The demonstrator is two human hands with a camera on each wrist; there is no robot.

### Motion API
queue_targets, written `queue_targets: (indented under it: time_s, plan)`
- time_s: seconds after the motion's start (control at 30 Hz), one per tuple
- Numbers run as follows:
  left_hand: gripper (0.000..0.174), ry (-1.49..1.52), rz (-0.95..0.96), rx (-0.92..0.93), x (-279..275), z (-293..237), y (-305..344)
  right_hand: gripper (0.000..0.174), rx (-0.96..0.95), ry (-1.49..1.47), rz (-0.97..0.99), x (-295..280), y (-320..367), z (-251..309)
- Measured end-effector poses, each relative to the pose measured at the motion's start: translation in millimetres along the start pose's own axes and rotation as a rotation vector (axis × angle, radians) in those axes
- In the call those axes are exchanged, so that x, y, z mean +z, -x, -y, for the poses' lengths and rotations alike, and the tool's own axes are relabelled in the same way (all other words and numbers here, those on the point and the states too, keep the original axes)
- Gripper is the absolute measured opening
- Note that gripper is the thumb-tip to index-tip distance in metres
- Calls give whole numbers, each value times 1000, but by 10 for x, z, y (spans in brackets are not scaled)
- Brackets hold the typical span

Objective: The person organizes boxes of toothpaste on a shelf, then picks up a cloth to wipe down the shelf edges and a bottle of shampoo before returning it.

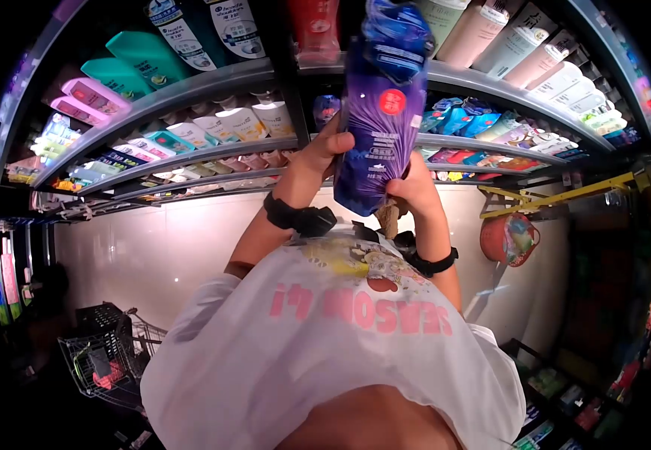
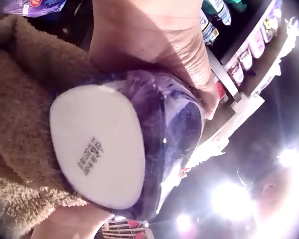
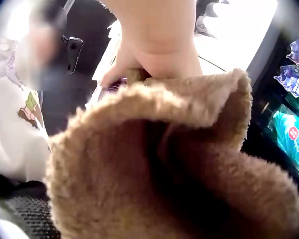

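Observation:
A purple bottle (image 1: 376, 146) with a red round label stands tilted in front of the chest, a crinkled blue wrapped part at its top. My left hand (image 1: 324, 159) grips its left side, the thumb over the front edge. On the lower right, my right hand (image 1: 417, 189) holds it with the thumb on the front. A brown fluffy cloth (image 1: 387, 219) hangs below that hand; in the right wrist view the cloth (image 3: 114, 184) covers most of the picture under the hand. The left wrist view shows the bottle's white base (image 2: 99, 149), with small printed code, beside the cloth.
Curved-looking shelves (image 1: 190, 82) packed with bottles and pouches run across the front. A red basket (image 1: 509, 240) hangs by a yellow metal bar (image 1: 565, 199) at right. Behind on the left stands a shopping cart (image 1: 104, 360).

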State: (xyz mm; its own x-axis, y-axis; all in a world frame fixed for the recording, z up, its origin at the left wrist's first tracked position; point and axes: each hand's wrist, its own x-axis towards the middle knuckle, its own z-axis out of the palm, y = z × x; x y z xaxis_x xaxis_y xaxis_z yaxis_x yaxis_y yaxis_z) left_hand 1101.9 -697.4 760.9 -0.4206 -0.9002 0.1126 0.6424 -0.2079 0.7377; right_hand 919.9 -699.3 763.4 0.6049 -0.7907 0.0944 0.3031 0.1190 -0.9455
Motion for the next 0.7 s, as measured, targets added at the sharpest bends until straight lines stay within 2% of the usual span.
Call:
queue_targets:
  time_s: [0.03, 0.07, 0.1, 0.13, 0.17, 0.2, 0.27, 0.33, 0.4, 0.43, 0.47, 0.5, 0.53, 0.57, 0.6, 0.63, 0.67, 0.7]
  plan:
    - [97, 86, -6, 8, 87, -65, 24, 50, 19, -43, -43, -4, 33, -21]
    - [98, 102, -116, 44, 228, -99, 183, 45, 37, -84, -88, -10, 71, -41]
    - [99, 119, -87, 47, 113, -64, 218, 42, -1, -195, -100, -15, 126, -56]
    - [100, 143, -62, 58, 121, -125, 257, 42, 6, -175, -106, 18, 213, 10]
    - [102, 137, -140, 77, 178, -161, 415, 45, -132, -214, -164, 76, 311, 100]
    - [102, 156, -138, 83, 308, -272, 501, 47, -271, -257, -222, 117, 372, 177]
    - [104, 8, -297, 60, 446, -431, 634, 62, -316, -200, -533, 126, 434, 276]
    - [101, 16, -296, 55, 428, -410, 687, 61, -423, -306, -469, 469, 353, 634]
    - [97, 87, -262, 56, 328, -336, 690, 48, -468, -368, -518, 583, 288, 725]
    - [89, 102, -225, 49, 229, -291, 676, 43, -502, -93, -492, 627, 226, 716]
    - [89, 114, -221, 52, 180, -262, 677, 40, -474, 140, -470, 526, 241, 589]
    - [86, 143, -194, 34, 145, -249, 679, 37, -340, 304, -639, 799, 181, 452]
    - [83, 171, -170, 20, 92, -226, 672, 38, -487, 609, -391, 853, 78, 269]
    - [77, 257, -72, 71, -21, -127, 619, 43, -693, 1063, -344, 1002, -37, 202]
    - [78, 175, -34, 125, -34, -156, 608, 44, -759, 1253, -307, 1148, -30, 163]
    - [79, 181, -72, 113, -3, -204, 667, 40, -715, 1236, -341, 1259, 8, 107]
    - [79, 188, -111, 98, 26, -236, 727, 48, -735, 1311, -320, 1250, 59, 32]
    - [79, 188, -113, 95, -4, -213, 720, 46, -735, 1333, -287, 1287, 135, 19]
